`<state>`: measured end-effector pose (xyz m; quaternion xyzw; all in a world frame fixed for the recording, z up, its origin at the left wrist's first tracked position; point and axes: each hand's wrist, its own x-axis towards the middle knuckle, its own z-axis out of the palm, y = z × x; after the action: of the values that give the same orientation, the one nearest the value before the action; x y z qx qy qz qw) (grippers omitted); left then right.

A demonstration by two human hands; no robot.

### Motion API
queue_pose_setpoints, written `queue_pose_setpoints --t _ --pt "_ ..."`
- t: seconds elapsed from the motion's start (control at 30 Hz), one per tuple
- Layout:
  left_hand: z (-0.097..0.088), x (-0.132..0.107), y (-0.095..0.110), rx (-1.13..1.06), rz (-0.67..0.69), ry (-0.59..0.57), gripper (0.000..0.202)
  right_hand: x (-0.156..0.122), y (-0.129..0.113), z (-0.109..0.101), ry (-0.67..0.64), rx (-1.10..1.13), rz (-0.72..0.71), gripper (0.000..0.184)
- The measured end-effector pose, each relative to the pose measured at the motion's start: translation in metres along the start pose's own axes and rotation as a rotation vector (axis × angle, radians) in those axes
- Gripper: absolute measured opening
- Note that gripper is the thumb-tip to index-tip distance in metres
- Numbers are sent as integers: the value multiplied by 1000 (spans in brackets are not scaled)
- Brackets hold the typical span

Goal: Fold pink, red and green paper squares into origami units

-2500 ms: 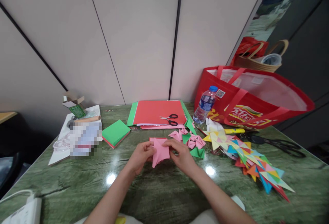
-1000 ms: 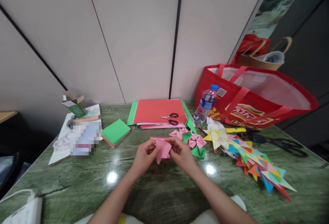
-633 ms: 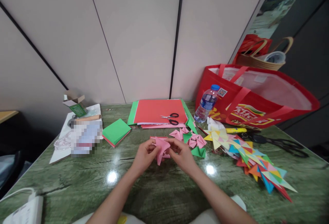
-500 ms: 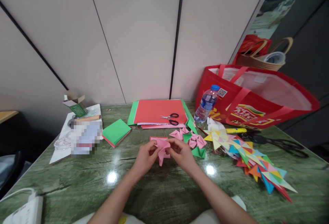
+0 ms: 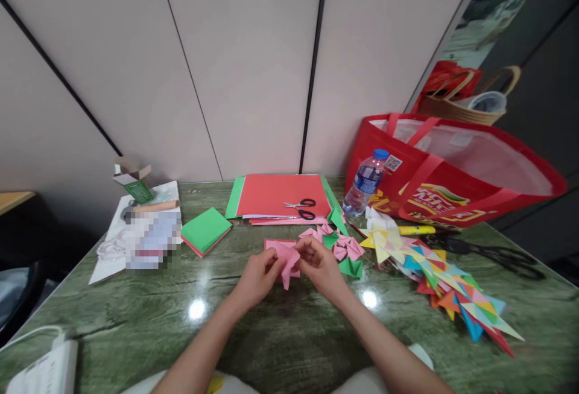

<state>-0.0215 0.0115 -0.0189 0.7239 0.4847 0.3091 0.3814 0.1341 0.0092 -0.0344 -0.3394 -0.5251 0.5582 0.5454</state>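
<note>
A partly folded sheet of pink origami paper is held just above the table, between both hands. My left hand pinches its left side, fingers closed. At its right edge, my right hand has thumb and forefinger closed on the paper, the other fingers curled. Behind and below lies a small stack of pink and red paper, mostly covered by the hands. Several folded pink pieces and green folded pieces lie just right of my right hand.
Scissors rest on large red sheets at the back. Green squares lie left. A water bottle and red bag stand right, near a colourful origami chain. A white power strip sits front left.
The pink paper has tilted and turned slightly between my fingers. My right hand's fingers have shifted a little along its edge. The whole view has moved slightly.
</note>
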Motion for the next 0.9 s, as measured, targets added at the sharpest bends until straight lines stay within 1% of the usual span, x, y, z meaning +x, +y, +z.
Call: queue_pose_setpoints --t 0.07,0.17,0.27,0.33,0.43,0.53,0.57,0.63,0.7,0.73,0.8,0.87,0.9 --pt "0 0 0 4 -5 -24 26 -1 0 0 -14 -2 2 19" --pt "-1 0 0 -4 -11 -45 24 -1 -1 0 -74 -84 -15 20" --pt "-2 0 1 -99 -49 -102 23 -2 -1 -1 -77 -167 -67 27" --pt "-2 -1 1 -145 -72 -147 23 -2 0 -2 -69 -212 -68 32" --pt "-2 -2 0 -97 -87 -177 28 -3 1 -2 -80 -289 -47 29" --pt "-2 -3 -3 38 -62 -163 33 -3 3 -2 -48 -349 -57 25" --pt "-3 -3 -3 100 -41 -135 33 -2 3 -2 -27 -356 -53 24" --pt "-6 -1 -4 240 0 -34 30 -2 6 -3 21 -349 -29 22" --pt "-14 3 -5 375 13 120 27 -1 9 -4 61 -336 -10 21" --pt "-21 6 -6 425 12 203 25 0 10 -5 73 -326 -1 22" --pt "-44 12 -10 541 4 404 23 1 12 -7 75 -300 13 27" --pt "-78 15 -18 712 12 592 28 2 13 -8 60 -270 21 31" --pt "-98 15 -23 792 2 654 34 2 13 -8 54 -258 22 32"
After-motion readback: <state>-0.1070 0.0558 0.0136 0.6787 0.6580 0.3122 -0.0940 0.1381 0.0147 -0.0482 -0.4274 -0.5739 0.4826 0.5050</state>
